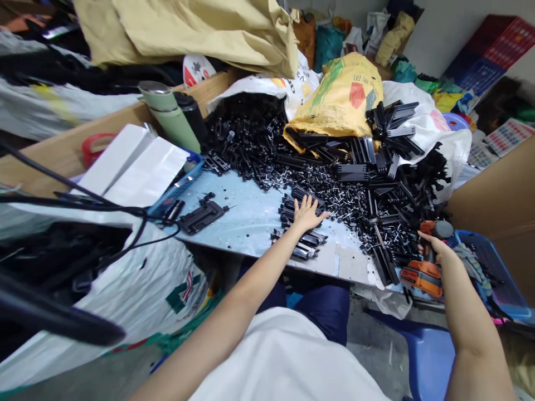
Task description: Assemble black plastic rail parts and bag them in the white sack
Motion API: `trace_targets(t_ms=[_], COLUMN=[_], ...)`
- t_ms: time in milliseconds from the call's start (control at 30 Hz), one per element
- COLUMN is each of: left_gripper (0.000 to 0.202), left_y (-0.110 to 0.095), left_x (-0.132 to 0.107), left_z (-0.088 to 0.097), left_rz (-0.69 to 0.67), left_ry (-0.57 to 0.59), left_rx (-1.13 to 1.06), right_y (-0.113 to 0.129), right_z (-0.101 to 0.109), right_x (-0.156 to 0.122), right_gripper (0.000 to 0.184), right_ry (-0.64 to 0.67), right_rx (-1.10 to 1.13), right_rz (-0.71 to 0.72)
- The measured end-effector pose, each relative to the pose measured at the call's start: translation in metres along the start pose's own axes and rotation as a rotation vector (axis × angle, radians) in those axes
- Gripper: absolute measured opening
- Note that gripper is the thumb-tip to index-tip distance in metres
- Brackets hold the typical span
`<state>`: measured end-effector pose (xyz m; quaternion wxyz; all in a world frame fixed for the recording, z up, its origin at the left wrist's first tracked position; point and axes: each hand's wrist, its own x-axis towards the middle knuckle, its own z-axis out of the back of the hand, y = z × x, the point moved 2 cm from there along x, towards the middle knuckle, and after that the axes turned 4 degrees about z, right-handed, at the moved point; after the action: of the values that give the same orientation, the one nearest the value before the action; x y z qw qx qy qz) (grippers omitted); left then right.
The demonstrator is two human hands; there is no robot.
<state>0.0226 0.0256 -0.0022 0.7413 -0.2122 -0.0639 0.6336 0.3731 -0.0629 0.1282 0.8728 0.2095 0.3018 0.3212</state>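
My left hand (pixel 307 213) lies flat with fingers spread on a row of black plastic strips (pixel 303 239) stacked on the pale blue table top (pixel 251 217). My right hand (pixel 434 248) is wrapped round the grip of an orange cordless screwdriver (pixel 424 270) at the table's right edge. A large heap of black plastic parts and small screws (pixel 355 178) spreads behind both hands. One assembled black bracket (pixel 203 216) rests alone to the left.
A yellow sack (pixel 343 97) and white bags spill parts at the back. A green flask (pixel 169 114), white boxes (pixel 134 164) and black cables (pixel 83 200) crowd the left. A blue crate (pixel 493 267) stands right, a white sack (pixel 137 289) lower left.
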Motion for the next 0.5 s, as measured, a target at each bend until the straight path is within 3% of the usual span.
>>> trace_targets(t_ms=[133,267,400,500], left_gripper=[0.065,0.065,0.074,0.083], left_y=[0.009,0.018,0.005,-0.004], left_x=[-0.004,-0.003,-0.004,-0.005], left_z=[0.004,0.007,0.000,-0.005], left_rz=[-0.010,-0.035,-0.122,-0.129], left_ry=[-0.037,-0.048,-0.020,-0.028], left_rx=[-0.008,-0.009,-0.014,-0.018], right_y=[0.007,0.024,0.068,0.117], right_z=[-0.009,0.002,0.000,-0.030], right_x=[-0.015,-0.043,-0.073,-0.086], right_gripper=[0.025,0.019,0.014,0.018], right_ry=[-0.061,-0.040,0.052,0.129], right_rx=[0.209,0.143,0.002,-0.169], right_rz=[-0.085,0.036,0.223,0.390])
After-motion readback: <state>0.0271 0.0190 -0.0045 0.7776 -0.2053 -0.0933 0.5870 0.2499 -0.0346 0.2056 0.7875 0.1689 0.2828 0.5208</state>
